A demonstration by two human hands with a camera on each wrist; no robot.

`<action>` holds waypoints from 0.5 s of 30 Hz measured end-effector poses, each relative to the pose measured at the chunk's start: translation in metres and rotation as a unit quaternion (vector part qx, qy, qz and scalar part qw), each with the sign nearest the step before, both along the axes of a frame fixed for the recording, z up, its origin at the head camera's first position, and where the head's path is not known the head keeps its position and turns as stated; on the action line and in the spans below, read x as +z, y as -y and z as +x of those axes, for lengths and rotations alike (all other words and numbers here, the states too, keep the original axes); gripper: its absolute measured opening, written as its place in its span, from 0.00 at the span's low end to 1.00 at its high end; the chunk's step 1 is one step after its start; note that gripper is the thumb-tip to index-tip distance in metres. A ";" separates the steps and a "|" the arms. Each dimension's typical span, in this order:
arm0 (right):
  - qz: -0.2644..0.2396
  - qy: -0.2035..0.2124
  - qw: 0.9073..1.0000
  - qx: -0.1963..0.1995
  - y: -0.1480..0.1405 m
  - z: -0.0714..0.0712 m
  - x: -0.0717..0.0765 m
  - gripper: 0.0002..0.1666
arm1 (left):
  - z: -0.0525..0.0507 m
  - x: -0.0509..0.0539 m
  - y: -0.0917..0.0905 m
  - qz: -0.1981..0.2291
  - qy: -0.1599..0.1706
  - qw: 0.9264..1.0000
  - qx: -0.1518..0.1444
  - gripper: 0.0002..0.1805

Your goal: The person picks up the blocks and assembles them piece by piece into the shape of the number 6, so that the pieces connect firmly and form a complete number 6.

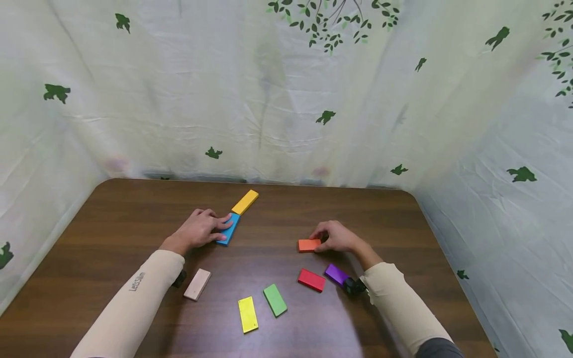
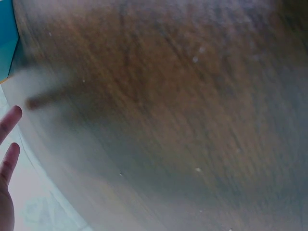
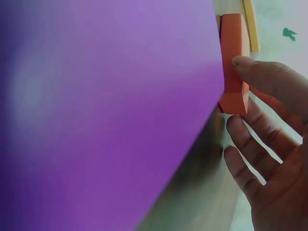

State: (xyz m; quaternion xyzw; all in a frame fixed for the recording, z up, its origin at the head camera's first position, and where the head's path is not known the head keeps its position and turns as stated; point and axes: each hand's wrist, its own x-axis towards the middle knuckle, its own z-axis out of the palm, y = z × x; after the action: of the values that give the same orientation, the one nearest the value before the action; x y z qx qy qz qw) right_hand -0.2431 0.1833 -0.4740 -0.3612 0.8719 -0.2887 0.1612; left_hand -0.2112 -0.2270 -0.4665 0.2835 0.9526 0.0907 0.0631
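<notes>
In the head view, my left hand (image 1: 201,229) rests thumb and fingers on a blue block (image 1: 230,231) lying flat on the table. An amber-yellow block (image 1: 245,202) meets its far end, set at a slant. Two straight fingers (image 2: 8,163) and a corner of the blue block (image 2: 6,38) show in the left wrist view. To the right, my right hand (image 1: 336,235) pinches an orange block (image 1: 308,245) at its right end. The right wrist view shows a thumb and finger on that orange block (image 3: 232,48), other fingers loosely bent.
Nearer me on the brown table (image 1: 134,219) lie a pale pinkish block (image 1: 197,284), a yellow block (image 1: 248,314), a green block (image 1: 275,300) and a red block (image 1: 311,280). A purple block (image 1: 335,274) is beneath the right wrist, beside its camera. Leaf-patterned curtains (image 1: 179,99) surround the table.
</notes>
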 end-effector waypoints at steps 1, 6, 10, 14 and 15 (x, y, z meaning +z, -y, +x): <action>-0.001 0.000 1.000 0.001 0.003 0.000 0.000 0.15 | 0.000 0.000 0.000 0.001 0.000 1.000 0.001 0.29; -0.003 -0.001 1.000 0.013 0.016 -0.002 -0.001 0.15 | 0.000 -0.002 0.001 0.004 -0.001 1.000 0.003 0.28; 0.001 0.000 1.000 0.023 0.028 -0.002 -0.001 0.15 | -0.001 -0.003 0.001 0.002 -0.004 1.000 0.002 0.29; 0.005 0.002 1.000 0.027 0.040 -0.001 0.000 0.15 | -0.001 -0.004 0.000 0.001 -0.006 1.000 0.004 0.30; 0.006 0.003 1.000 0.029 0.043 -0.001 0.001 0.15 | 0.000 -0.003 0.000 0.000 -0.005 1.000 0.004 0.30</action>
State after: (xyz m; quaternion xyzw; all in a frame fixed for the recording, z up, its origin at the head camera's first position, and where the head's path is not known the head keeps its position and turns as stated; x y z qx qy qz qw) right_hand -0.2442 0.1407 -0.4730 -0.3847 0.8621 -0.2796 0.1748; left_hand -0.2116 -0.2271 -0.4698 0.2800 0.9540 0.0899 0.0577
